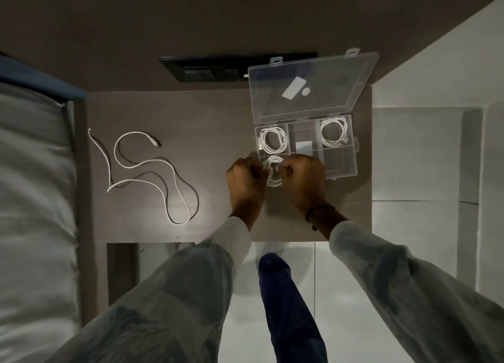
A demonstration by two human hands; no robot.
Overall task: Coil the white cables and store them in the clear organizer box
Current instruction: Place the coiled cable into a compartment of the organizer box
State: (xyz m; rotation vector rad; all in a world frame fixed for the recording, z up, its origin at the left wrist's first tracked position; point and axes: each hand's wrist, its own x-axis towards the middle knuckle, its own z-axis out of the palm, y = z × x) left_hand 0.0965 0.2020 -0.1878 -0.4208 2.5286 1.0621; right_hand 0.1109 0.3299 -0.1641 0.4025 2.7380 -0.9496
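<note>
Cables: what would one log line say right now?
hands: both holding coil | organizer box: open, two coils stored | loose cable: on table

A small wood-grain table (pixel 212 112) is seen from above in a dimly lit room, its top brightened by a patch of light near the middle. A dark brown wall (pixel 191 16) is set behind it, fitted with a black switch panel (pixel 207 69). Pale, glossy floor tiles (pixel 409 155) are shown to the right and below. A bed with light bedding (pixel 32 185) is placed along the left edge.
</note>
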